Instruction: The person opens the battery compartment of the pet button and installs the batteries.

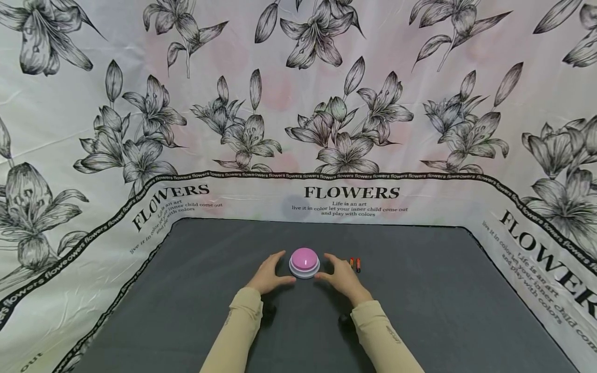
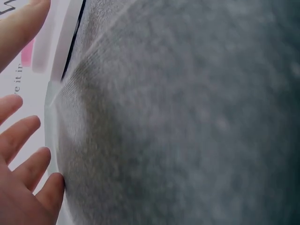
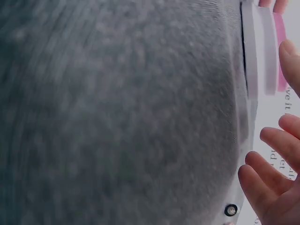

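Note:
A round push button (image 1: 304, 260) with a pink domed top and a white base sits on the dark grey cloth between the two hands. To its left, my left hand (image 1: 269, 275) has its fingers spread and thumb pointing at the base. My right hand (image 1: 344, 278) mirrors it on the other side, thumb tip close to the base. Both wrist views show relaxed, parted fingers with nothing held. The white base (image 3: 253, 51) stands flat on the cloth in the right wrist view; in the left wrist view the button (image 2: 57, 42) is partly hidden by the thumb.
Two small orange-and-black batteries lie just beyond the right hand, the nearer-right battery (image 1: 358, 265) beside the other battery (image 1: 352, 262). A grey cloth (image 1: 186, 311) covers the table. Behind and around it hangs a white flower-printed sheet (image 1: 261, 199).

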### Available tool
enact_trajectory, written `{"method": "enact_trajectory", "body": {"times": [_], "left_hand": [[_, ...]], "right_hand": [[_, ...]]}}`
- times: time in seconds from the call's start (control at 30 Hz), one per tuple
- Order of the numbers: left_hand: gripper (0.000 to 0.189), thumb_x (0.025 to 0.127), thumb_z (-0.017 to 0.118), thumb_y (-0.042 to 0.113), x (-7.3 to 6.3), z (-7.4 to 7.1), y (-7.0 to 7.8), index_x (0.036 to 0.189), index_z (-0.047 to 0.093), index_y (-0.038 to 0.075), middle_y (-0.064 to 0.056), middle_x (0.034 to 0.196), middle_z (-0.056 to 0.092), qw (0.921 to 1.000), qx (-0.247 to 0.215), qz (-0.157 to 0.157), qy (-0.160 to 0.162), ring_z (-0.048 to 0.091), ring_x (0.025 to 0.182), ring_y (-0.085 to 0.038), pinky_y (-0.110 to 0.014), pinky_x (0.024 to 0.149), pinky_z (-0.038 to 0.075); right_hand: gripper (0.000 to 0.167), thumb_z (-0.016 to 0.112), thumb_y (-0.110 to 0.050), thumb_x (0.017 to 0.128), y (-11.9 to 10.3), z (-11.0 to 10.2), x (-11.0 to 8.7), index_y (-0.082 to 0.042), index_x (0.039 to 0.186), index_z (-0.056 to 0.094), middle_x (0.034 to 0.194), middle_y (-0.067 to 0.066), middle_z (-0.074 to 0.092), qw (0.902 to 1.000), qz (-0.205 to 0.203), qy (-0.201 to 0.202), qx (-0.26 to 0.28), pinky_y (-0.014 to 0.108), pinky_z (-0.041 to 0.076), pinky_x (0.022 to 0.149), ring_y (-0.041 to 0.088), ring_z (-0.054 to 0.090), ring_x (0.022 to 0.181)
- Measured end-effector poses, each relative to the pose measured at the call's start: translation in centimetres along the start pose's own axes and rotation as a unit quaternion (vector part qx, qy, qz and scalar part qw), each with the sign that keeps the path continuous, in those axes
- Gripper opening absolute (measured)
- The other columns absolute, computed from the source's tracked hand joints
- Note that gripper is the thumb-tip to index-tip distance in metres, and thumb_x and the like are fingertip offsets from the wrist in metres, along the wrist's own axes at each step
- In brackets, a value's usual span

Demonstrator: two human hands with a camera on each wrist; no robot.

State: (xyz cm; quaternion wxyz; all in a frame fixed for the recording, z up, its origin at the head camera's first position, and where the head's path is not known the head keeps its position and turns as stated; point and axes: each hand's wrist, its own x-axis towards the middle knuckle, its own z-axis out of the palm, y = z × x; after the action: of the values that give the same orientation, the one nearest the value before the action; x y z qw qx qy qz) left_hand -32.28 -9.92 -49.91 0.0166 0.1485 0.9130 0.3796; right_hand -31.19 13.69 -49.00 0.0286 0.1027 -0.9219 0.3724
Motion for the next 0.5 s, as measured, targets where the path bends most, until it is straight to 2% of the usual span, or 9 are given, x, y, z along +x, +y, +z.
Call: {"method": "enact_trajectory", "body": {"times": [0.2,0.37,0.5], "left_hand": [[0.086,0.074,0.078,0.036,0.4,0.2,0.0,0.142,0.034,0.005,-0.019,0.143,0.032,0.9998,-0.009,0.018,-0.004,0.025,0.132,-0.039,-0.054,0.103,0.024],[0.086,0.074,0.079,0.033,0.8,0.3,0.0,0.143,0.034,0.006,-0.019,0.144,0.032,0.9998,-0.014,0.013,-0.009,0.024,0.132,-0.039,-0.055,0.103,0.024],[0.085,0.076,0.077,0.033,1.1,0.4,0.1,0.143,0.034,0.006,-0.018,0.144,0.032,0.9997,-0.009,0.012,-0.019,0.022,0.133,-0.04,-0.055,0.103,0.023]], "right_hand": [[0.073,0.077,-0.032,0.076,-0.1,0.6,0.5,-0.002,0.135,0.046,0.131,0.019,0.049,0.9999,-0.004,-0.006,-0.008,0.052,0.035,0.096,0.038,0.042,0.12],[0.071,0.077,-0.032,0.075,-0.4,0.7,1.0,-0.002,0.133,0.048,0.127,0.018,0.052,0.9998,-0.013,-0.003,-0.017,0.053,0.036,0.095,0.038,0.044,0.118],[0.071,0.077,-0.037,0.075,-0.4,1.0,1.4,-0.006,0.133,0.051,0.125,0.017,0.054,0.9987,-0.009,-0.003,-0.05,0.056,0.034,0.092,0.038,0.046,0.114]]}}
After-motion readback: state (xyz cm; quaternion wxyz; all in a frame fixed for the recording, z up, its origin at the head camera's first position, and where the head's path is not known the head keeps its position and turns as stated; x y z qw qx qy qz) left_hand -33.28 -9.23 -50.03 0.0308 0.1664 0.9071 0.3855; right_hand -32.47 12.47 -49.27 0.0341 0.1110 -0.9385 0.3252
